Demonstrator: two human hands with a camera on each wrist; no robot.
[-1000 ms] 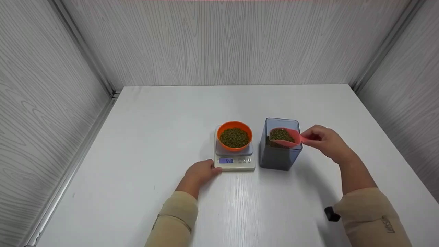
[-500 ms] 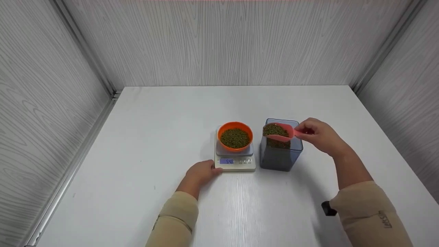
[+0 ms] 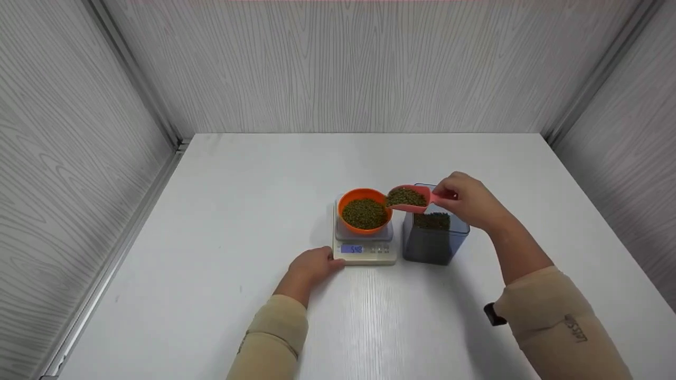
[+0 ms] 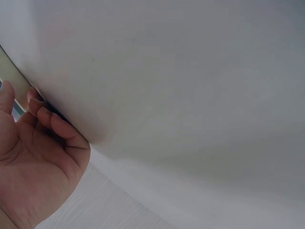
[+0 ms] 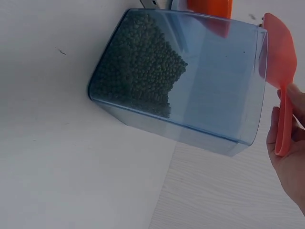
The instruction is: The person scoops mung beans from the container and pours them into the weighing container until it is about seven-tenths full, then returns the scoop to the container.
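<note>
My right hand [image 3: 467, 199] pinches the handle of a pink scoop [image 5: 280, 52] heaped with small green beans [image 3: 406, 197]. The scoop is level, its tip overlapping the right rim of an orange bowl [image 3: 364, 230] in the head view. More green beans fill the lower part of that bowl. The bowl sits on a white kitchen scale [image 3: 364, 258], whose display reads 548. My left hand [image 3: 312, 265] holds the scale's front left corner, thumb at the front edge and fingers curled at the side [image 4: 59, 126].
A tall clear bluish container [image 5: 214, 81], partly filled with green beans, stands right of the scale, below my right forearm and hand. The white tabletop [image 3: 253, 179] is bounded by grey wood-grain panels [image 3: 338, 68] at the back and both sides.
My right hand has lifted the loaded scoop out of the container and carried it left to the bowl's rim. The left hand stays at the scale, and the display is unchanged.
</note>
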